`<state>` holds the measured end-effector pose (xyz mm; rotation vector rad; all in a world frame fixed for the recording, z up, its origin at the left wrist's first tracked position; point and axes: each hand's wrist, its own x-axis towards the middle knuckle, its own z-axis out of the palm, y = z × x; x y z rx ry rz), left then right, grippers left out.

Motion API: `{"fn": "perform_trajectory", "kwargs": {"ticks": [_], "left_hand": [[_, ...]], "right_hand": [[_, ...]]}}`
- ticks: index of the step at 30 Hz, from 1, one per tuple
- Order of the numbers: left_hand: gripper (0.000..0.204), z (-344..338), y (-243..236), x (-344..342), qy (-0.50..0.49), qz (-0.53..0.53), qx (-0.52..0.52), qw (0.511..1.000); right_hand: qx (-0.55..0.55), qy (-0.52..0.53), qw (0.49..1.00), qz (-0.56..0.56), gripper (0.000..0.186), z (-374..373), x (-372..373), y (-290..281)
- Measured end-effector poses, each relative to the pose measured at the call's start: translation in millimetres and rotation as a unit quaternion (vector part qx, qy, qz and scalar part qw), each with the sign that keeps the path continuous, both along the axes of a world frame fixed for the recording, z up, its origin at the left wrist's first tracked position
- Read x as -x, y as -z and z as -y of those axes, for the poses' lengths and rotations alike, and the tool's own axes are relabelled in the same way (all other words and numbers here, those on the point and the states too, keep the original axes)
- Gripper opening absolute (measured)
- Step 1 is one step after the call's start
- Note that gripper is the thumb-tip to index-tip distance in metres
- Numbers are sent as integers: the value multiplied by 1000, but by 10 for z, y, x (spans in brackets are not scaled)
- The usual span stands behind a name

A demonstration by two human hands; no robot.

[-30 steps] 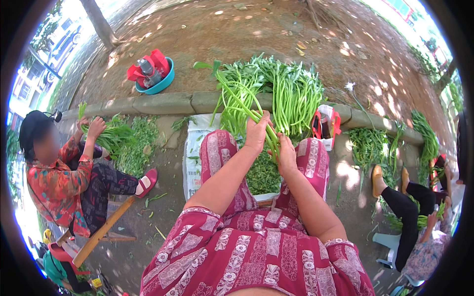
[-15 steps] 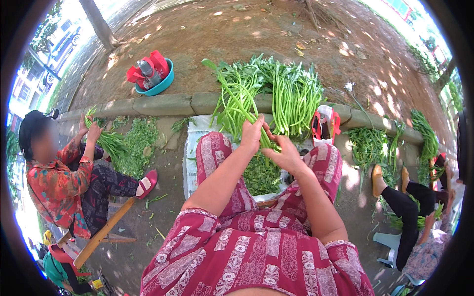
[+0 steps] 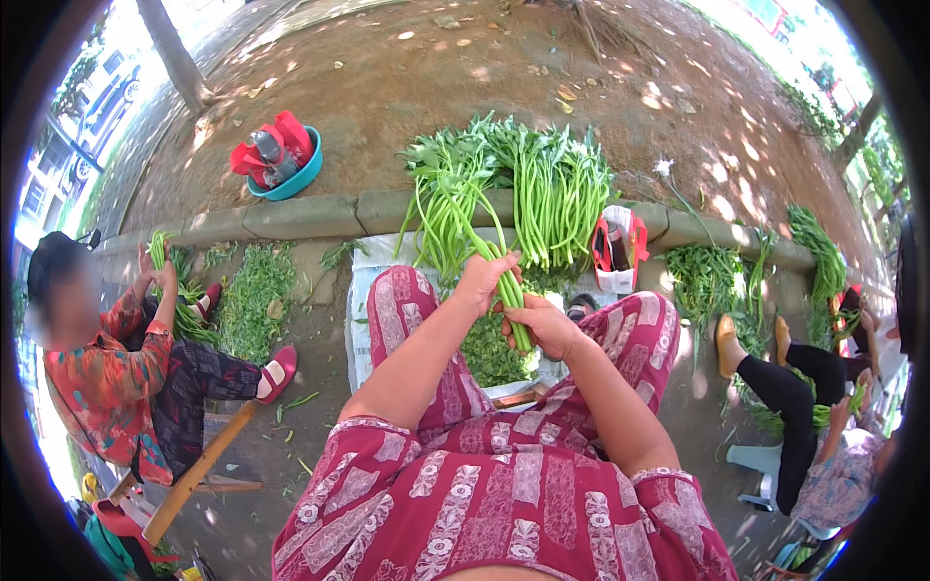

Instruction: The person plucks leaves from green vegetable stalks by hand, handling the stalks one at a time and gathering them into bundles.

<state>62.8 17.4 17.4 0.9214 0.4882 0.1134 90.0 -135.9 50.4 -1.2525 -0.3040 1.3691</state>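
Rough stone curb (image 3: 300, 218), smooth stalks (image 3: 511, 290) before it
On my feed, left hand (image 3: 484, 279) and right hand (image 3: 544, 325) clamp them, long axis slanting curbward, bare ends away.

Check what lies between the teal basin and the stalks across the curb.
In the head view, brown soil lies between the teal basin and the green stalks, with the grey curb nearer the person.

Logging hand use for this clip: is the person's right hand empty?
No, the right hand grips the green stalks near their cut ends, while the left hand holds them farther up.
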Motion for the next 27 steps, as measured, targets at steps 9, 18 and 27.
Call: {"fn": "perform_trajectory", "kwargs": {"ticks": [9,18,27], "left_hand": [[19,-105,116,-77,-93,-86,221,967],[104,-239,2,-20,-115,-187,183,958],[42,-395,31,-35,-143,-101,133,975]], "right_hand": [[21,3,1000,-14,32,345,151,-402],[-13,60,998,-26,31,436,-667,-827],[-102,134,970,174,24,-737,-2520,-1479]]}}
